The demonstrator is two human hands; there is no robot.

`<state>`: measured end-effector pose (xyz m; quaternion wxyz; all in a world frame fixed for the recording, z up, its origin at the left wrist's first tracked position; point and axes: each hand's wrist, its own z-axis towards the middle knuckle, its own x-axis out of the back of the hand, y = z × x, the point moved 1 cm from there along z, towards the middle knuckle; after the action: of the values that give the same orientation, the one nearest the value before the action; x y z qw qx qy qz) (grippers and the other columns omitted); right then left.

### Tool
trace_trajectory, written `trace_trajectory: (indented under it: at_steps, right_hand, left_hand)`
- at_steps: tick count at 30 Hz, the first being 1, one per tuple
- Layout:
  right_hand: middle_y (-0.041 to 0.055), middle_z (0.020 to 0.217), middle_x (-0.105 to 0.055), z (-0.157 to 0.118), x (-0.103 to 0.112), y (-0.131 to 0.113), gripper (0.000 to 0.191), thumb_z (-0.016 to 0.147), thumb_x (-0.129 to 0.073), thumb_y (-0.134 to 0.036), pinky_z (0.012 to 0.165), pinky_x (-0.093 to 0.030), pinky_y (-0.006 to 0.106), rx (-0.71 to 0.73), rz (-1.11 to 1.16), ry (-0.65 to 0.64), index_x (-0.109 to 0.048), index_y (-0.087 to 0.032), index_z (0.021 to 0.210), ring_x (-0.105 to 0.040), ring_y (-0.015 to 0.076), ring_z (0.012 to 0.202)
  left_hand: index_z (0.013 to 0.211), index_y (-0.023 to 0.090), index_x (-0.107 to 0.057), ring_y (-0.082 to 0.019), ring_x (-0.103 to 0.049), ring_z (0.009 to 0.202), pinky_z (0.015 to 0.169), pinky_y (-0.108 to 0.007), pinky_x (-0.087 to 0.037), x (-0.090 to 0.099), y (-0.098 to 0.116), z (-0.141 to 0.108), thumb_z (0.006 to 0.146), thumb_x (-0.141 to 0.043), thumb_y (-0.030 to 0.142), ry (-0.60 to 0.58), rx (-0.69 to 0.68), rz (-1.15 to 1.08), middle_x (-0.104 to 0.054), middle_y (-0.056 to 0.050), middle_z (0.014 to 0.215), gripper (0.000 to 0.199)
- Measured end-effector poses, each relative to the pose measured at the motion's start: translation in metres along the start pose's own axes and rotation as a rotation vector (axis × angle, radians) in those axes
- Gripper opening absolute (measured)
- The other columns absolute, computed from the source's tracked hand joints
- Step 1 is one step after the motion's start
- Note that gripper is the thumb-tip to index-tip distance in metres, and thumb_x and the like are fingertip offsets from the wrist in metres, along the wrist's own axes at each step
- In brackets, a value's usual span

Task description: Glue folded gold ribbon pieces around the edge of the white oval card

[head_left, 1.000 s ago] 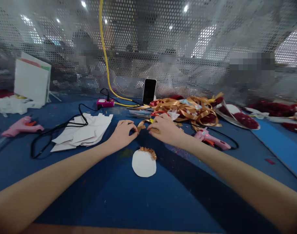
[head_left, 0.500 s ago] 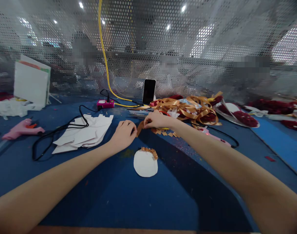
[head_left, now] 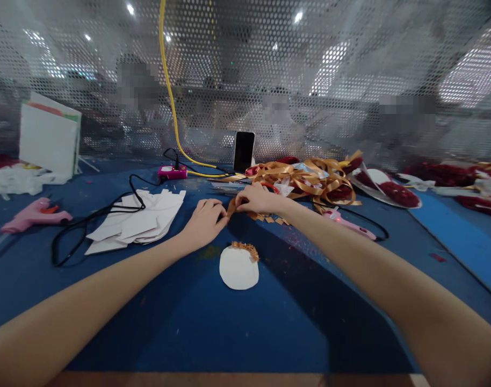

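A short piece of golden-brown ribbon is pinched between my two hands above the blue table. My left hand has its fingers curled, thumb and fingertip closed at the ribbon's near end. At the far end, my right hand grips it between thumb and finger. Nearer to me lies a white rounded disc, with gathered ribbon trim along its upper right edge. Small cut ribbon squares lie just below my right hand. Scissors rest behind the hands, partly hidden by the right one.
A heap of golden ribbon lies at back right, near a pink glue gun. White card pieces, black cable and another pink glue gun are at left. A phone stands before the perforated metal screen.
The ribbon piece between my hands has bent, and my right fingers have shifted slightly on it. The whole view has drifted slightly; the disc and tools lie as before.
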<state>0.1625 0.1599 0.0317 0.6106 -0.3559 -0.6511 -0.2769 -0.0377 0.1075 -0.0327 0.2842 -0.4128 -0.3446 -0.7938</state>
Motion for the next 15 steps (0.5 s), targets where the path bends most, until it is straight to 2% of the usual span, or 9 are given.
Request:
trace_trajectory:
  at_steps: [2,5,8,11,15]
  right_hand:
    - [0.0097,0.129,-0.063,-0.001,-0.001,-0.001,0.038,0.096,-0.063,-0.041,0.096,-0.054,0.048,0.021,0.009,0.025,-0.062,-0.018,0.125,-0.063,0.0238,0.113]
    - [0.0090,0.126,-0.065,-0.001,-0.002,0.001,0.039,0.095,-0.063,-0.045,0.100,-0.049,0.051,0.051,0.036,0.054,-0.064,-0.018,0.123,-0.061,0.0252,0.116]
    - [0.0078,0.115,-0.070,0.001,-0.004,0.005,0.036,0.092,-0.065,-0.047,0.101,-0.045,0.048,0.055,0.070,0.066,-0.070,-0.022,0.117,-0.060,0.0264,0.115]
    - [0.0072,0.105,-0.072,0.003,-0.006,0.009,0.034,0.090,-0.066,-0.050,0.096,-0.044,0.044,0.048,0.097,0.051,-0.073,-0.021,0.107,-0.061,0.0253,0.108]
    - [0.0069,0.109,-0.069,0.005,-0.005,0.012,0.038,0.091,-0.063,-0.053,0.093,-0.048,0.043,0.040,0.120,0.020,-0.069,-0.018,0.105,-0.062,0.0213,0.102]
  left_hand:
    - [0.087,0.018,-0.065,-0.027,-0.054,0.123,0.109,-0.044,-0.039,0.001,-0.001,0.001,0.096,-0.056,0.027,0.022,0.016,-0.007,-0.066,-0.010,0.112,0.015]
    - [0.090,0.018,-0.062,-0.027,-0.058,0.113,0.104,-0.047,-0.042,0.005,-0.004,0.001,0.101,-0.049,0.032,0.096,0.094,-0.008,-0.067,-0.011,0.108,0.022]
    - [0.089,0.020,-0.058,-0.026,-0.060,0.105,0.099,-0.048,-0.043,0.008,-0.007,0.002,0.103,-0.045,0.035,0.152,0.159,-0.010,-0.068,-0.008,0.100,0.023]
    - [0.085,0.022,-0.056,-0.025,-0.061,0.101,0.098,-0.048,-0.043,0.008,-0.007,0.002,0.102,-0.048,0.038,0.164,0.167,-0.019,-0.069,-0.007,0.094,0.025]
    - [0.083,0.023,-0.057,-0.025,-0.061,0.098,0.096,-0.048,-0.044,0.006,-0.008,0.003,0.100,-0.047,0.043,0.160,0.157,-0.035,-0.068,-0.006,0.090,0.028]
